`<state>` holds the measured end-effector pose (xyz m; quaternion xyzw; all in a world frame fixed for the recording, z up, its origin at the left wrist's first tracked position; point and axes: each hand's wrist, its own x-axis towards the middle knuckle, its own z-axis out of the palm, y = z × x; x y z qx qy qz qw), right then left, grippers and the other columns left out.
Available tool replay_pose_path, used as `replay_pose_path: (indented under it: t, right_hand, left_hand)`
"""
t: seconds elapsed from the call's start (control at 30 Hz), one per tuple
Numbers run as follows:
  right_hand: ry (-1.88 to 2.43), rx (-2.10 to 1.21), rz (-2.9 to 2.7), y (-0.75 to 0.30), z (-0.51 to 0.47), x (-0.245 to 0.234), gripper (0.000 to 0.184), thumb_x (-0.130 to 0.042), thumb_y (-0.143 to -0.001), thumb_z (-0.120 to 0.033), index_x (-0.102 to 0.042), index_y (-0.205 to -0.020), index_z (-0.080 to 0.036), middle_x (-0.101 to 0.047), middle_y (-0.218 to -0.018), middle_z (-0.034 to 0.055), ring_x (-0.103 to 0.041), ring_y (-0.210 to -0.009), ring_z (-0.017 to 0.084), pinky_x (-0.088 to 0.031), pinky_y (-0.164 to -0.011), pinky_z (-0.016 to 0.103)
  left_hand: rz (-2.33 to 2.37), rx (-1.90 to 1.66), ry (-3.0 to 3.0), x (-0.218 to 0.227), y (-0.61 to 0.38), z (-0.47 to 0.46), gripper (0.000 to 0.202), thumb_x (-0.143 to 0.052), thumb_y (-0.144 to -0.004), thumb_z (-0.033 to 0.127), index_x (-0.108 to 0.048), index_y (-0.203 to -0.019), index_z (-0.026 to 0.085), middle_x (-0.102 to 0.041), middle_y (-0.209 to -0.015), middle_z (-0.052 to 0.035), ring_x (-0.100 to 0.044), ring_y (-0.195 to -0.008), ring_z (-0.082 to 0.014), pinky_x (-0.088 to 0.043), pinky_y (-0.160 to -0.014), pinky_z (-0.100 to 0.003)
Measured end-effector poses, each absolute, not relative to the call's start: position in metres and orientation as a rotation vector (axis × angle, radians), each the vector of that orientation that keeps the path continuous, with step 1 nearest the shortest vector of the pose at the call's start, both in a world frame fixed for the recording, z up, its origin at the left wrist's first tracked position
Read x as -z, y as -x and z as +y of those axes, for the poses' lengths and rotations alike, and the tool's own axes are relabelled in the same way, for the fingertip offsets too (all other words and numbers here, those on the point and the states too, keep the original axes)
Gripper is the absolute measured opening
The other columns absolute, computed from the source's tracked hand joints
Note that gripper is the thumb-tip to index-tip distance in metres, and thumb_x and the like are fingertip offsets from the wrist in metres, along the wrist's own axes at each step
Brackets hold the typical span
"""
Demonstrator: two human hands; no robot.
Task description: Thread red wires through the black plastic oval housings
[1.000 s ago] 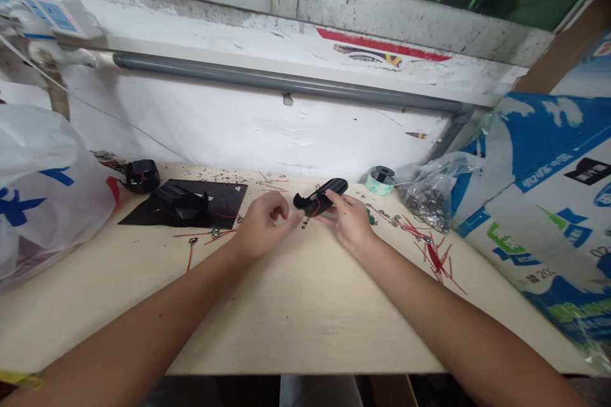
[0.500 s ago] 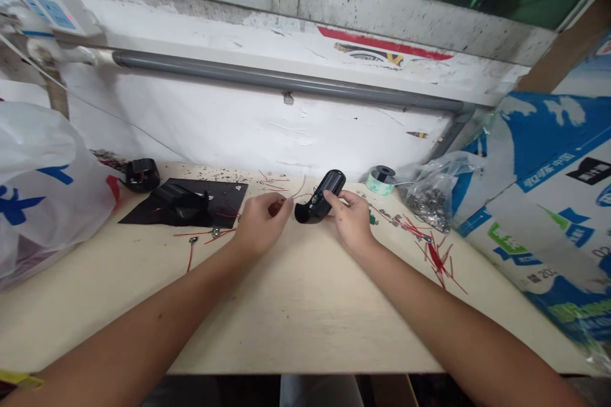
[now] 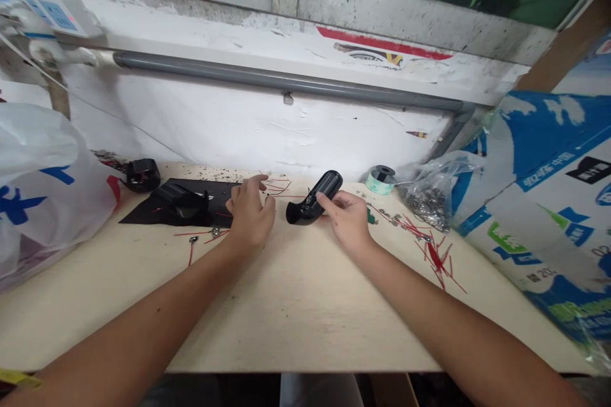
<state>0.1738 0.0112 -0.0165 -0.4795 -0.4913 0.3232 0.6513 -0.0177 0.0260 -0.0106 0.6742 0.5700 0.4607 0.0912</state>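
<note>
Drawn back from the work since a moment ago, the left hand (image 3: 251, 216) now sits half open above the near edge of a black sheet (image 3: 147, 217), fingers loosely spread, holding nothing that can be seen. The right hand (image 3: 348, 221) stays at a black plastic housing (image 3: 315, 198), its forefinger and thumb against the housing's side; from here I cannot tell whether it truly grips or only steadies. That housing lies between the hands, nearer the right, its curved end low on the table and its long body tilted up and away. Keeping the right hand's light contact near the body would, I'd judge, leave the curved end open, while the free hand should stay clear of the thin red wires (image 3: 279, 187) just beyond its fingertips. Metal terminals with red leads (image 3: 193, 240) lie just left of the left hand, and a second black part (image 3: 184, 202) sits on the sheet. Off past the right hand spreads a bunch of red wires (image 3: 435, 259), with a roll of tape (image 3: 380, 180) and a clear bag of metal parts (image 3: 429, 200) farther on.
</note>
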Motion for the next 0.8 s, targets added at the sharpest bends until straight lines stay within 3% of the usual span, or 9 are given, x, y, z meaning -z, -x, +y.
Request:
replay_pose_path:
  t: [0.13, 0.33, 0.57, 0.7, 0.8]
  right_hand:
    - [1.078, -0.621, -1.24, -0.168, 0.008, 0.019, 0.032, -0.077, -0.074, -0.045, -0.061, -0.06, -0.02, -0.065, -0.069, 0.0035, -0.062, -0.068, 0.019, -0.055, -0.063, 0.031]
    - [1.071, -0.658, -1.291, -0.167, 0.006, 0.021, 0.032, -0.076, -0.075, -0.046, -0.063, -0.063, -0.02, -0.063, -0.067, 0.0019, -0.058, -0.064, 0.018, -0.052, -0.061, 0.03]
    - [1.058, -0.628, -1.377, -0.164, 0.004, 0.021, 0.029, -0.073, -0.078, -0.041, -0.062, -0.062, -0.02, -0.062, -0.066, 0.0015, -0.056, -0.065, 0.016, -0.048, -0.063, 0.028]
    - [1.101, -0.654, -1.393, -0.165, 0.005, 0.023, 0.03, -0.073, -0.078, -0.043, -0.063, -0.061, -0.019, -0.06, -0.065, 0.0012, -0.054, -0.064, 0.016, -0.047, -0.06, 0.027]
    - [1.1, -0.656, -1.387, -0.166, 0.006, 0.024, 0.03, -0.073, -0.079, -0.042, -0.063, -0.062, -0.019, -0.06, -0.066, 0.0017, -0.054, -0.065, 0.016, -0.047, -0.061, 0.027]
  left_hand:
    - [1.483, -1.507, -2.289, 0.001, 0.011, 0.01, 0.03, -0.049, -0.091, 0.026, -0.059, -0.12, 0.025, -0.062, -0.115, -0.0082, -0.047, -0.11, -0.0298, -0.033, -0.092, -0.044]
    - [1.285, -1.288, -2.544, 0.008, 0.005, 0.012, 0.032, -0.05, -0.095, 0.028, -0.063, -0.125, 0.026, -0.064, -0.127, -0.0085, -0.046, -0.12, -0.0303, -0.03, -0.098, -0.045]
    - [1.176, -1.326, -2.525, 0.01, 0.01, 0.018, 0.028, -0.053, -0.093, 0.025, -0.069, -0.116, 0.025, -0.07, -0.119, -0.0073, -0.05, -0.123, -0.0304, -0.025, -0.103, -0.046]
    - [1.17, -1.317, -2.54, 0.01, 0.01, 0.018, 0.022, -0.053, -0.094, 0.024, -0.074, -0.099, 0.025, -0.074, -0.103, -0.0069, -0.057, -0.111, -0.0296, -0.019, -0.103, -0.049]
    - [1.202, -1.273, -2.524, 0.01, 0.01, 0.019, 0.022, -0.053, -0.093, 0.024, -0.075, -0.097, 0.025, -0.074, -0.095, -0.007, -0.057, -0.104, -0.0291, -0.019, -0.101, -0.05]
